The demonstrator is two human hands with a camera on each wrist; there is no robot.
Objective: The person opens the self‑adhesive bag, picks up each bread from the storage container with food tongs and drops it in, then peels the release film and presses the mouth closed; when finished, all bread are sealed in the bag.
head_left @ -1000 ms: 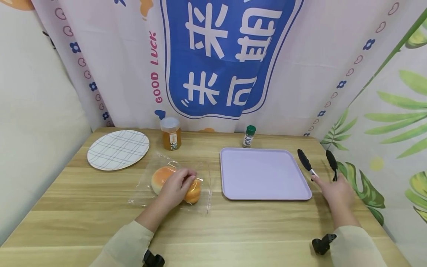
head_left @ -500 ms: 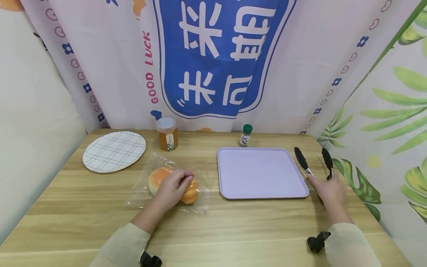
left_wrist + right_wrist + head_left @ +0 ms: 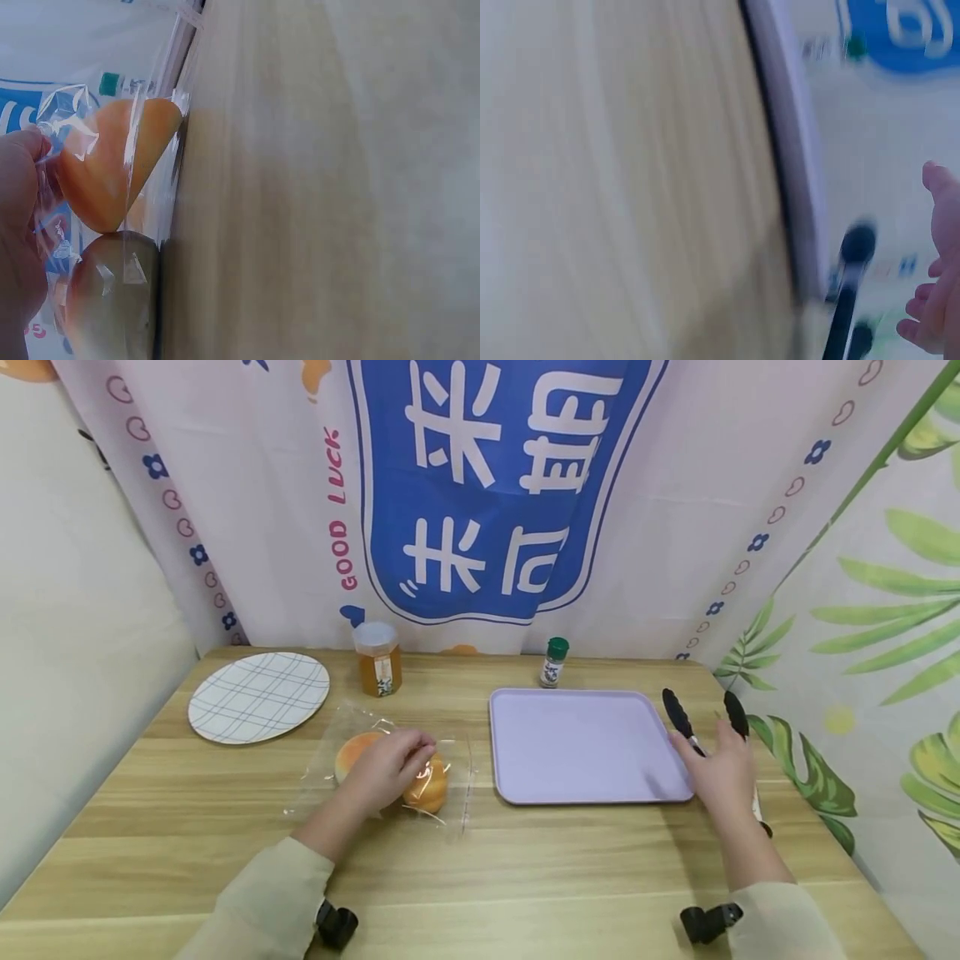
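Observation:
My left hand [image 3: 382, 770] pinches the upper film of a clear plastic bag [image 3: 318, 777] on the table. Inside lie a round bun [image 3: 351, 753], partly hidden by the hand, and a golden, ridged bread roll [image 3: 429, 791]. In the left wrist view the thumb and fingers hold gathered film beside the tilted roll [image 3: 101, 161]. My right hand [image 3: 723, 777] hovers over the metal tongs with black tips [image 3: 677, 712], its thumb and fingers spread apart. The right wrist view shows this hand [image 3: 941, 277] away from the tongs [image 3: 847, 300], with nothing in its grasp.
A lilac tray [image 3: 588, 747] lies between the bag and the tongs. Behind stand a honey-coloured jar [image 3: 378, 664] and a green-capped shaker [image 3: 553, 664]. A checked plate [image 3: 258, 697] sits at the back left. Printed cloth [image 3: 660, 527] hangs along the table's rear edge.
My right hand has let go of the tongs, spread its fingers and moved up and slightly left. The left hand keeps its pinch on the bag and has barely moved.

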